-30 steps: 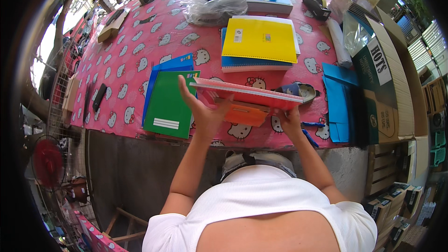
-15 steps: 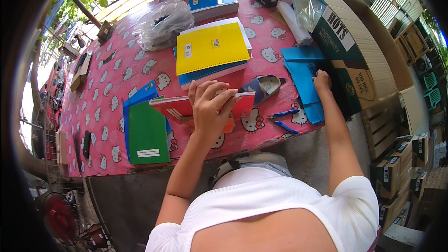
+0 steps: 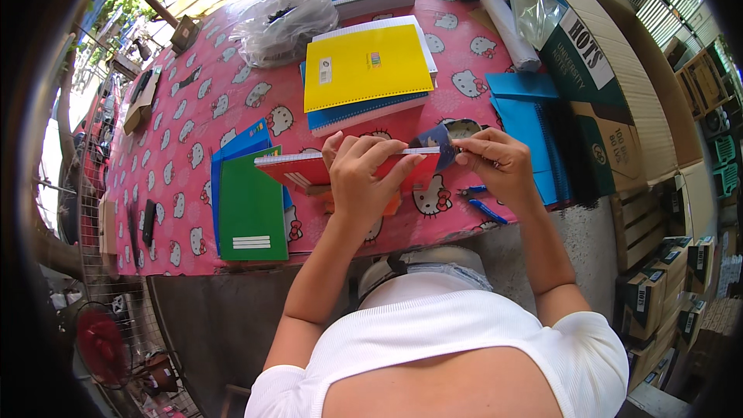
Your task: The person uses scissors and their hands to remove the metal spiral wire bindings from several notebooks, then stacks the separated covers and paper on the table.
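Pink printed cloth [image 3: 197, 220] covers the table. Red notebook [image 3: 306, 169] held above its near side, long edge running left to right. Left hand [image 3: 364, 174] clasps it over the upper edge, around mid-length. Right hand [image 3: 498, 164] just off the notebook's right end — nearer that end than the left hand; fingertips drawn close, cannot tell if anything thin is between. Outward: green notebook [image 3: 251, 213] left, blue-handled cutters [image 3: 489, 211] near right, yellow notebook [image 3: 368, 66] far.

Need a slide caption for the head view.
Left hand gripping a red notebook, right hand near its right end, above a pink tablecloth.
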`<state>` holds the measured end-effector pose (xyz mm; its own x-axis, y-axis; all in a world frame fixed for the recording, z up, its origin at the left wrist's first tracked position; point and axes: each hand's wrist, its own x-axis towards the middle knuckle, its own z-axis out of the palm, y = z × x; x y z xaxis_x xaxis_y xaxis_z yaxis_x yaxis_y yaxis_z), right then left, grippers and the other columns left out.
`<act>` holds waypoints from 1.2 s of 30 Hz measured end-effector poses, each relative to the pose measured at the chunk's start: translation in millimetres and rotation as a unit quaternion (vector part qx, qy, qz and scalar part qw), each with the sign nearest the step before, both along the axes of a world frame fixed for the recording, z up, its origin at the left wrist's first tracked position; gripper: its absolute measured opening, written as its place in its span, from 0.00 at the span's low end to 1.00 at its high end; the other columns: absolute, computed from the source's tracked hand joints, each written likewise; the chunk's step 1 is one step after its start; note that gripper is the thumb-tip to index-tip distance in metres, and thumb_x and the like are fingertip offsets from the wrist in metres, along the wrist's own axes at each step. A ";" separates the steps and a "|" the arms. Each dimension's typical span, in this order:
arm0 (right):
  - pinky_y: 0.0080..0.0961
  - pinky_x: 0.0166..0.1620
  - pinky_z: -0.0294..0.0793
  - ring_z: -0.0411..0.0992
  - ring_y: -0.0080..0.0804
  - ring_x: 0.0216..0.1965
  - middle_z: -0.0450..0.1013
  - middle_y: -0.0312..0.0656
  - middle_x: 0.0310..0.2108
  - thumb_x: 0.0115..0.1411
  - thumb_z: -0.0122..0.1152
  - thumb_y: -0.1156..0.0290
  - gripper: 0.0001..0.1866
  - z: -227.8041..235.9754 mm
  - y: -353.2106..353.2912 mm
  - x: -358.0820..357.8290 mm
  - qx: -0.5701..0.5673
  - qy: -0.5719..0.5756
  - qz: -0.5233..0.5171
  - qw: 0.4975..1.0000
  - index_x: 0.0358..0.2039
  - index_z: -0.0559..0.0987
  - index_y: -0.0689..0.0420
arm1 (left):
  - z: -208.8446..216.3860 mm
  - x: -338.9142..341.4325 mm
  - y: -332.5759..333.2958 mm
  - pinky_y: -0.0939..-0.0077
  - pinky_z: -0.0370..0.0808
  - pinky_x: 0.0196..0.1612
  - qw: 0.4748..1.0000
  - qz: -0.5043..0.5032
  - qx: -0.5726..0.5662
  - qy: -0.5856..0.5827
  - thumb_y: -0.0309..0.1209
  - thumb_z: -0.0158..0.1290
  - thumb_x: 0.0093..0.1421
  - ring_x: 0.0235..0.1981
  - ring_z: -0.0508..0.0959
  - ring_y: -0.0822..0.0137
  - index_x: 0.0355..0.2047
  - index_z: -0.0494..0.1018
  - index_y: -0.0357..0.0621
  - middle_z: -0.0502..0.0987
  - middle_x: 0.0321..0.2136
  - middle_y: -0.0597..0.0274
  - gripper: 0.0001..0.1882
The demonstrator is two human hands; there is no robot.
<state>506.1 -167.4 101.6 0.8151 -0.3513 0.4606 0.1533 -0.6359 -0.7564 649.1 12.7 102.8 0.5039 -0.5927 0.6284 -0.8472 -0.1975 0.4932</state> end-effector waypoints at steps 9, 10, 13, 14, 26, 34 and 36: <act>0.16 0.31 0.69 0.70 0.19 0.29 0.73 0.35 0.31 0.44 0.69 0.83 0.13 14.6 -2.1 7.7 0.041 0.055 -0.007 0.998 0.33 0.80 0.62 | -0.5 -2.0 1.1 0.64 0.55 0.54 1.000 0.002 0.005 0.007 0.42 0.61 0.51 0.33 0.73 0.69 0.28 0.81 0.49 0.78 0.25 0.69 0.11; 0.16 0.31 0.69 0.70 0.19 0.29 0.73 0.35 0.31 0.45 0.68 0.83 0.12 16.9 -1.9 8.6 0.063 0.070 0.013 0.996 0.33 0.80 0.62 | -1.6 -2.0 0.8 0.63 0.55 0.54 1.000 0.008 -0.001 0.001 0.42 0.61 0.51 0.33 0.73 0.69 0.28 0.82 0.49 0.78 0.26 0.69 0.11; 0.18 0.32 0.69 0.71 0.21 0.29 0.73 0.36 0.30 0.47 0.65 0.82 0.10 18.5 -7.4 12.3 0.103 0.084 0.070 0.989 0.32 0.80 0.61 | -1.5 -5.0 0.5 0.61 0.54 0.55 1.000 0.021 -0.004 -0.015 0.41 0.61 0.51 0.33 0.73 0.69 0.28 0.81 0.49 0.78 0.26 0.69 0.11; 0.19 0.32 0.70 0.71 0.22 0.29 0.73 0.36 0.29 0.49 0.63 0.82 0.08 18.3 -10.4 13.2 0.120 0.084 0.108 0.983 0.32 0.80 0.61 | -1.1 -6.3 0.5 0.60 0.54 0.55 0.999 0.029 -0.003 -0.024 0.41 0.62 0.50 0.33 0.73 0.69 0.27 0.81 0.49 0.78 0.26 0.69 0.10; 0.36 0.32 0.71 0.73 0.47 0.31 0.72 0.43 0.32 0.55 0.62 0.70 0.12 28.6 17.0 16.4 -0.096 0.068 0.057 0.991 0.39 0.74 0.57 | -4.7 -3.4 7.1 0.64 0.55 0.55 1.000 0.009 -0.005 0.000 0.36 0.64 0.44 0.34 0.74 0.66 0.28 0.80 0.50 0.78 0.26 0.69 0.10; 0.35 0.30 0.71 0.73 0.43 0.31 0.71 0.42 0.29 0.52 0.62 0.72 0.10 29.1 23.6 18.9 -0.166 0.075 0.036 0.983 0.35 0.74 0.57 | -2.3 -8.8 10.2 0.56 0.49 0.58 0.999 0.038 0.018 -0.016 0.37 0.63 0.45 0.36 0.74 0.67 0.28 0.80 0.53 0.79 0.28 0.71 0.09; 0.35 0.30 0.71 0.73 0.43 0.30 0.71 0.42 0.28 0.52 0.62 0.72 0.09 27.1 24.8 18.8 -0.186 0.075 0.033 0.979 0.34 0.75 0.57 | -2.5 -8.0 10.3 0.56 0.49 0.58 0.999 0.032 0.018 -0.014 0.37 0.63 0.45 0.36 0.74 0.68 0.28 0.81 0.53 0.79 0.28 0.71 0.09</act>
